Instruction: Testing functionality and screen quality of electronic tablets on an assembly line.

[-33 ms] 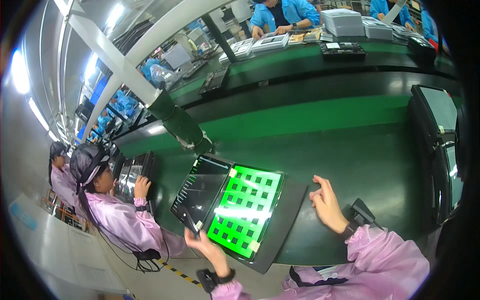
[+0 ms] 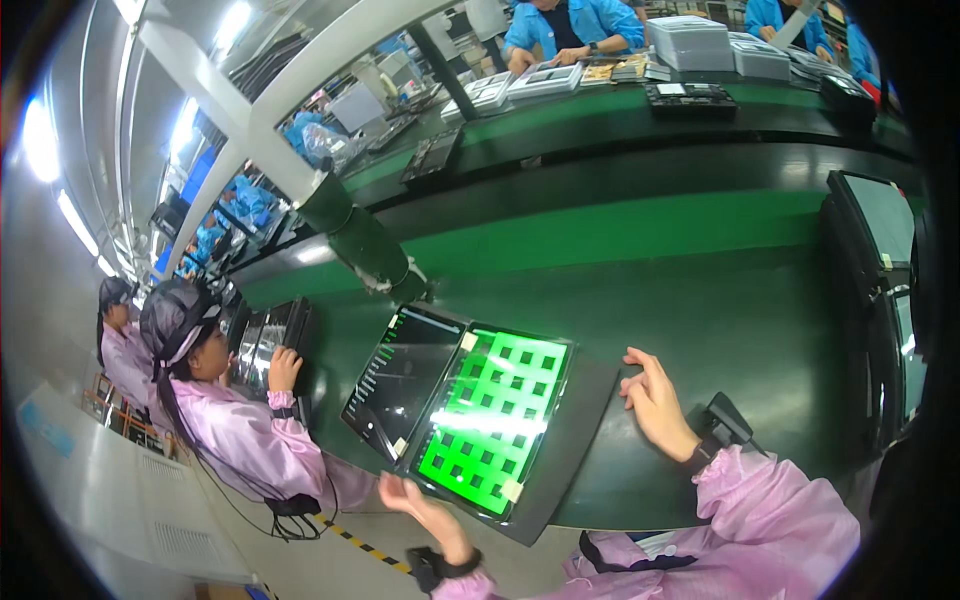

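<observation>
Two flat screens, seemingly tablets, lie side by side on a black tray on the green bench. The left screen is dark with a column of small lines. Bright green with rows of dark squares, the right screen has pale tape tabs at its corners. My left hand is just off the tray's near edge, fingers stretched out and holding nothing. Right of the tray, over the bench, my right hand has loosely bent fingers, apart, with nothing in them. Both wrists wear black straps.
Stacked trays with screens stand at the right. A green-wrapped post rises behind the tray. At the left, a co-worker in pink handles dark panels. Across the bench, a person in blue works beside white trays.
My left hand has drawn back from the tray's near left corner, down and slightly right. The green pattern on the right screen has shifted. My right hand stays nearly in place.
</observation>
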`<control>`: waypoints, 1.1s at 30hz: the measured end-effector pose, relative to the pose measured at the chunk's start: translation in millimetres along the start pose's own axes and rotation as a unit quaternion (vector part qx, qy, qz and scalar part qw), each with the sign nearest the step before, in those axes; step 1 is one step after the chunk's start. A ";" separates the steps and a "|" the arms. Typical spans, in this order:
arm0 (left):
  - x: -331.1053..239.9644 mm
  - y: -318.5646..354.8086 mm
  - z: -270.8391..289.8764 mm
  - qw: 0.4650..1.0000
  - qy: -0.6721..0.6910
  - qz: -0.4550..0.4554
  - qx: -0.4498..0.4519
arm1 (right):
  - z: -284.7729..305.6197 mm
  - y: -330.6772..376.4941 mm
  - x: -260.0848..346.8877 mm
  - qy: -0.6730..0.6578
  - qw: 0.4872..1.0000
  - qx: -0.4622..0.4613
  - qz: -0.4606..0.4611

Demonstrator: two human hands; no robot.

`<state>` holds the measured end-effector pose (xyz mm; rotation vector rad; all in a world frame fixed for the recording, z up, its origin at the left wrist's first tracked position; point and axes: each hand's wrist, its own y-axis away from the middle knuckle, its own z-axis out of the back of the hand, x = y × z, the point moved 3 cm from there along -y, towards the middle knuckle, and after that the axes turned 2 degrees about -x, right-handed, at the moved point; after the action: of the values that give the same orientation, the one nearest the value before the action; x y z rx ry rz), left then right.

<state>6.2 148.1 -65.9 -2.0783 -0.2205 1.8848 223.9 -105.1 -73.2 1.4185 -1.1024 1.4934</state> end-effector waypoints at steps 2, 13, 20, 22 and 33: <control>6.6 46.6 11.7 0.997 0.060 0.054 -0.002 | -10.2 -10.2 -6.5 -0.002 0.999 0.050 -0.003; -18.8 99.1 14.9 0.994 -0.017 -0.087 0.061 | -39.5 -16.6 -11.3 0.074 0.993 0.058 0.067; -19.6 41.0 -21.9 0.929 -0.301 -0.202 0.079 | -127.9 -58.9 -43.4 -0.075 0.976 0.139 0.149; -1.4 18.9 -41.1 0.902 -0.392 -0.179 0.025 | -134.9 -47.7 -28.6 -0.020 0.979 0.156 0.133; -81.2 134.4 -156.7 0.832 -0.247 -0.333 0.368 | 123.8 146.6 124.7 0.191 0.942 -0.017 0.275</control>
<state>137.9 -25.4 -23.8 -0.8268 -0.2405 1.6278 115.9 -271.9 40.3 0.7627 -1.3213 2.0203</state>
